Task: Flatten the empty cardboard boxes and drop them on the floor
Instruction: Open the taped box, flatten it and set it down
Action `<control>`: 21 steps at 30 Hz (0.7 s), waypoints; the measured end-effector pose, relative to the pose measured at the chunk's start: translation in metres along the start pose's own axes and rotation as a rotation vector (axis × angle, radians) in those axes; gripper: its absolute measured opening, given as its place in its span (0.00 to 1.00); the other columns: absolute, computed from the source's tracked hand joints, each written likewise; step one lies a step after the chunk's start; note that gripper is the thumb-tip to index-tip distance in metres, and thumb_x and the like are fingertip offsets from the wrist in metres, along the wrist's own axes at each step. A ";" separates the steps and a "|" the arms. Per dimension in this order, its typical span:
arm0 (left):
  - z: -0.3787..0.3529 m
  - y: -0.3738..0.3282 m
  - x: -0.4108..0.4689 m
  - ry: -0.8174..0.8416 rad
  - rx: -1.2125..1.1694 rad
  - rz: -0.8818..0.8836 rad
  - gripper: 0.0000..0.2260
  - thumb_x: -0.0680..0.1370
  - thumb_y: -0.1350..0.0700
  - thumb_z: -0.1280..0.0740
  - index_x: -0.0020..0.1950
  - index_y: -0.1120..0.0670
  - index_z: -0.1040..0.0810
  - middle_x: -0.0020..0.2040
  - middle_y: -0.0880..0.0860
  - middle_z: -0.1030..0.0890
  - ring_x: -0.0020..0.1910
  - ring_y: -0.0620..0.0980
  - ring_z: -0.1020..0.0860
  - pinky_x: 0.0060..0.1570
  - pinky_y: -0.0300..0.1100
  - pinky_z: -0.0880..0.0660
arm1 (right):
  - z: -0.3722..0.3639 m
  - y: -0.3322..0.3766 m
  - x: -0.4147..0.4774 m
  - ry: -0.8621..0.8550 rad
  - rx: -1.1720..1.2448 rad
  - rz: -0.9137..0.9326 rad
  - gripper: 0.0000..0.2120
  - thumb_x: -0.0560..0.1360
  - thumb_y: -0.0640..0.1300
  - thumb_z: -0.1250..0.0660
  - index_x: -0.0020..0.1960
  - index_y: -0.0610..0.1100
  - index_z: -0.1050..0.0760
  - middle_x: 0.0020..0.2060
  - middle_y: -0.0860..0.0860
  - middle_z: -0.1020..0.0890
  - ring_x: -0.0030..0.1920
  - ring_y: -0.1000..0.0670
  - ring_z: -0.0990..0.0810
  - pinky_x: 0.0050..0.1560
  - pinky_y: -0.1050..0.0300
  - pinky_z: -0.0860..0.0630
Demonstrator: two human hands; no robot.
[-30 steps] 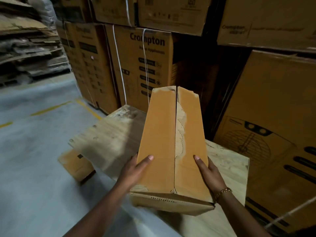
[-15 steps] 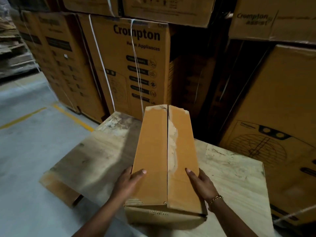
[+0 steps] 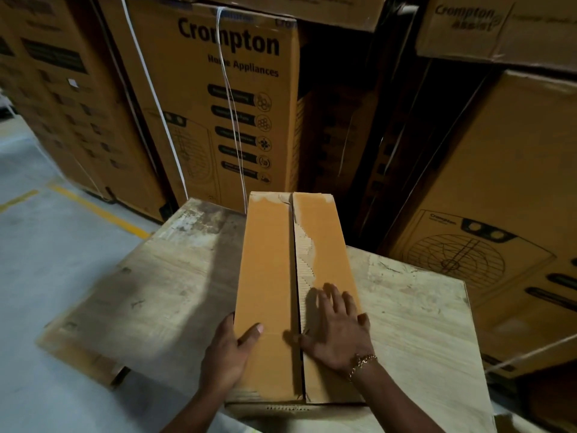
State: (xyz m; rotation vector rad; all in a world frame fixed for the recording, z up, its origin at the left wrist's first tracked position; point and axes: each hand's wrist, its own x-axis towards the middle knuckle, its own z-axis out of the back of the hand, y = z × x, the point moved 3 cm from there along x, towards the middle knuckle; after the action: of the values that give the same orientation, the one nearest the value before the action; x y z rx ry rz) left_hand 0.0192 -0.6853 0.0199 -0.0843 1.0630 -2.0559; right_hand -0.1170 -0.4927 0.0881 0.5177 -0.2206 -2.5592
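Head view: cardboard box [image 3: 268, 276] lies lengthwise on wooden bench [image 3: 162, 292], top flaps closed, seam [image 3: 293, 260] running away from both grips. Torn, paler strip along the right flap beside the seam. Left grip [image 3: 229, 351] clasps the box's near left edge, thumb on top, fingers down the side wall. Right grip [image 3: 338, 332] lies flat on the right flap, fingers straight and spread, thumb at the seam, holding nothing. Gold bracelet [image 3: 362, 362] on the right wrist. Beyond the grips, past the box's far end, stacked printed cartons [image 3: 218, 104] bound with white strap [image 3: 231, 104]. Left of the left grip, grey floor [image 3: 46, 245] with yellow line [image 3: 96, 210].
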 end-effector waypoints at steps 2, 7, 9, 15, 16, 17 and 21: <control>0.001 -0.004 -0.003 0.002 0.049 -0.031 0.37 0.69 0.23 0.45 0.71 0.41 0.37 0.67 0.46 0.25 0.61 0.54 0.23 0.55 0.49 0.25 | 0.012 -0.003 -0.005 0.000 0.057 0.018 0.54 0.61 0.82 0.47 0.79 0.56 0.55 0.80 0.57 0.55 0.79 0.45 0.52 0.73 0.36 0.42; 0.004 -0.024 -0.012 -0.128 0.317 -0.171 0.42 0.72 0.26 0.53 0.79 0.50 0.45 0.76 0.52 0.37 0.71 0.56 0.33 0.62 0.52 0.29 | 0.063 -0.040 -0.033 -0.152 0.324 0.066 0.33 0.75 0.65 0.40 0.77 0.58 0.45 0.70 0.56 0.27 0.59 0.50 0.20 0.50 0.54 0.25; 0.003 -0.038 -0.023 -0.173 0.402 -0.209 0.43 0.71 0.27 0.55 0.80 0.51 0.47 0.78 0.52 0.41 0.75 0.55 0.39 0.68 0.53 0.36 | 0.080 -0.069 -0.046 -0.217 0.426 0.044 0.27 0.80 0.57 0.40 0.76 0.58 0.43 0.66 0.56 0.23 0.51 0.54 0.17 0.49 0.54 0.22; -0.025 -0.077 -0.059 0.027 0.634 -0.342 0.48 0.69 0.21 0.51 0.81 0.48 0.54 0.81 0.50 0.57 0.79 0.53 0.58 0.74 0.58 0.49 | 0.073 -0.150 -0.071 -0.209 0.097 -0.139 0.38 0.76 0.46 0.33 0.79 0.54 0.50 0.77 0.50 0.40 0.65 0.47 0.26 0.53 0.52 0.21; -0.029 -0.083 -0.063 0.047 0.678 -0.353 0.47 0.70 0.23 0.48 0.81 0.48 0.55 0.81 0.50 0.59 0.79 0.54 0.59 0.74 0.58 0.49 | 0.062 -0.154 -0.074 -0.200 0.017 -0.151 0.39 0.76 0.48 0.34 0.79 0.53 0.52 0.78 0.50 0.44 0.70 0.46 0.32 0.62 0.47 0.24; -0.031 -0.087 -0.067 0.062 0.716 -0.362 0.46 0.72 0.25 0.44 0.80 0.49 0.55 0.81 0.51 0.59 0.79 0.55 0.58 0.73 0.58 0.47 | 0.049 -0.155 -0.076 -0.180 -0.043 -0.157 0.38 0.76 0.50 0.35 0.80 0.53 0.52 0.79 0.51 0.46 0.74 0.46 0.38 0.69 0.45 0.30; -0.013 -0.103 -0.073 0.097 0.584 -0.355 0.38 0.75 0.39 0.35 0.79 0.47 0.50 0.80 0.48 0.50 0.76 0.54 0.42 0.68 0.55 0.34 | -0.003 -0.143 -0.075 -0.048 -0.012 -0.151 0.34 0.78 0.67 0.47 0.79 0.54 0.48 0.79 0.55 0.49 0.79 0.47 0.50 0.76 0.41 0.48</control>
State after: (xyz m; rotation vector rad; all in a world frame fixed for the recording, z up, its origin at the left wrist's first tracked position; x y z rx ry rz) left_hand -0.0010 -0.5938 0.1051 0.1345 0.4856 -2.6391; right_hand -0.1216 -0.3323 0.0734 0.4851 -0.1897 -2.7206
